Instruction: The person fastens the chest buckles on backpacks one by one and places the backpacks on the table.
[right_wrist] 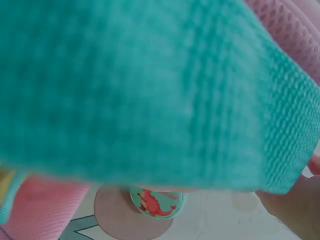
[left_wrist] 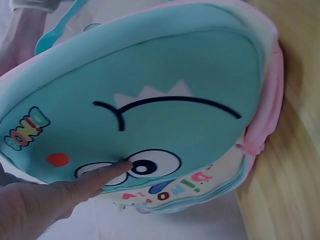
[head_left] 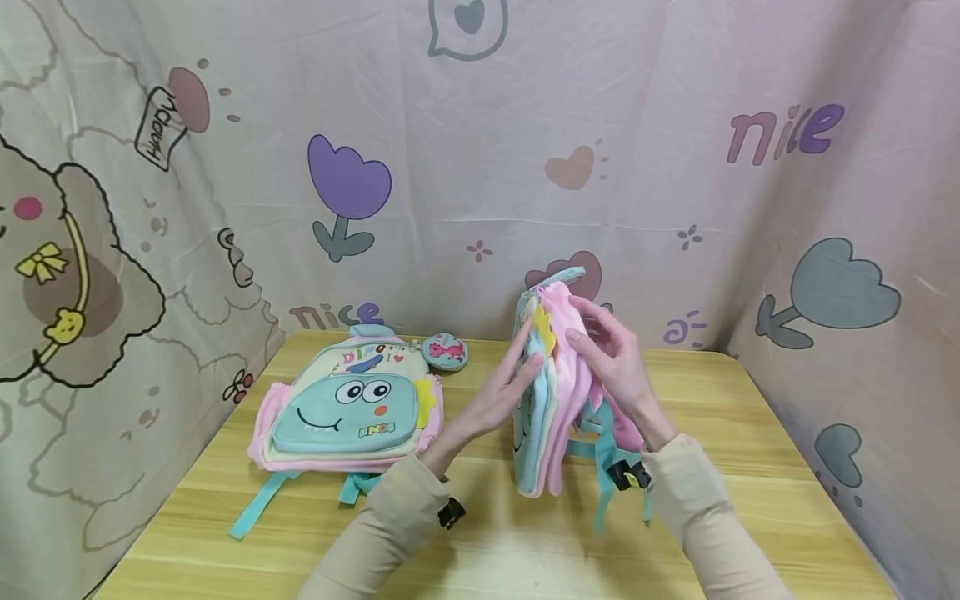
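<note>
A pastel child's backpack (head_left: 562, 400) stands upright on the table, turned side-on, its pink side towards me. On its light-blue front pocket (left_wrist: 175, 65) is a dinosaur face, seen upside down in the left wrist view. My left hand (head_left: 504, 390) touches that front, one finger (left_wrist: 107, 175) lying straight across the printed eyes. At the pink side and back edge, my right hand (head_left: 617, 360) holds the fabric between thumb and fingers. A teal strap (right_wrist: 150, 100) covers most of the right wrist view, hiding much of that hand. More straps and a black buckle (head_left: 628, 475) hang behind.
A matching backpack (head_left: 345, 408) lies face up at the left of the wooden table (head_left: 480, 550), its straps trailing towards me. Beside its top rests a round dinosaur charm (head_left: 445, 352). Printed cloth (head_left: 480, 150) hangs behind and around the table.
</note>
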`<state>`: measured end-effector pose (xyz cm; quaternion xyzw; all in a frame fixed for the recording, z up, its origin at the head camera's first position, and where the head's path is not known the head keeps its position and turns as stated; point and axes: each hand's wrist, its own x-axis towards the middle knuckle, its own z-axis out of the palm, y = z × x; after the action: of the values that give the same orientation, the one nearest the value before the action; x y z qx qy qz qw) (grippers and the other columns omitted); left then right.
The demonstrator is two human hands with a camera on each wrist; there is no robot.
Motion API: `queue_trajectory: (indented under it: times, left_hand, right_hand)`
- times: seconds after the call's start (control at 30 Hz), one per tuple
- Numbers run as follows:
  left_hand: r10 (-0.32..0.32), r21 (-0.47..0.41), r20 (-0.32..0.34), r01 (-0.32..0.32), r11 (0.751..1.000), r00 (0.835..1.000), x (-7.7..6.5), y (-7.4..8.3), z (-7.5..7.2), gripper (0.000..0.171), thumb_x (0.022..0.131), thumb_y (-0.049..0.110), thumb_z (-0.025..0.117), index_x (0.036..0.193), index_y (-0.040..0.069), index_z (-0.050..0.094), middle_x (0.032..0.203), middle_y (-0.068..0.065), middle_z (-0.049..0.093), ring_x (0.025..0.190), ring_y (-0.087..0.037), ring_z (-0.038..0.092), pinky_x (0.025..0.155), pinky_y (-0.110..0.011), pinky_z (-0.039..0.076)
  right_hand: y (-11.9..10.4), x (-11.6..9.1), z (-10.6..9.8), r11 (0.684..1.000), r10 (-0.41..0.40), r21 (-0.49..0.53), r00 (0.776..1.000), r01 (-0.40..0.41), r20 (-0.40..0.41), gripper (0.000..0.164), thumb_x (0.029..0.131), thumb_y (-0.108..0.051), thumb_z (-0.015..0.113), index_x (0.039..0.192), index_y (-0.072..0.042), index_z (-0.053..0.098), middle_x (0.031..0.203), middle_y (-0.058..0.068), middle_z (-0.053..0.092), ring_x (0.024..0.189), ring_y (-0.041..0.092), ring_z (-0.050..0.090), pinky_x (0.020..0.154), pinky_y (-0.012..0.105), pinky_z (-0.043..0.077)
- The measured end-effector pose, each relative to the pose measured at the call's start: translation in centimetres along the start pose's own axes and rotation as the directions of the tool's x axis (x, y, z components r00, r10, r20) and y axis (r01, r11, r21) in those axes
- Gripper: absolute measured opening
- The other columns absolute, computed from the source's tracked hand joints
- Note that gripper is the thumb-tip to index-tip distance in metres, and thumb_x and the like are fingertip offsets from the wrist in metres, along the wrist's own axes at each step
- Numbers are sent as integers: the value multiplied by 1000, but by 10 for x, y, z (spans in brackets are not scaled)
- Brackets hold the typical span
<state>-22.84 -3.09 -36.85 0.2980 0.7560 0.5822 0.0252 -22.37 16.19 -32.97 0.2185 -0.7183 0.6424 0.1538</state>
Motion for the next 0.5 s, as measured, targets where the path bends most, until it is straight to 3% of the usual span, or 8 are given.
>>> queue_trajectory:
  times: [0.17,0.37,0.5]
  left_hand:
    - [-13,8,-6,13,1000,1000,-2,4,-10,66,107,50,35,163,32,5,172,-5,-1,158,-30,11,123,-62,23]
    - [6,19,-22,-6,1000,1000,-2,9,-22,58,110,38,34,162,36,10,173,-1,3,159,-25,6,124,-63,15]
    - [-3,21,-29,4,1000,1000,-5,14,-28,58,110,36,35,162,35,10,172,3,6,159,-24,8,125,-61,16]
  right_hand:
    - [4,-4,7,999,-25,-31,999,27,43,56,94,0,60,149,-1,46,139,22,54,115,7,56,97,13,47]
    - [5,-11,17,999,34,5,995,-34,97,62,94,-6,65,152,-15,45,149,8,49,121,19,51,100,15,46]
    - [7,-14,22,999,-28,-25,992,31,120,63,93,-3,65,152,-12,45,148,10,49,122,19,52,102,16,47]
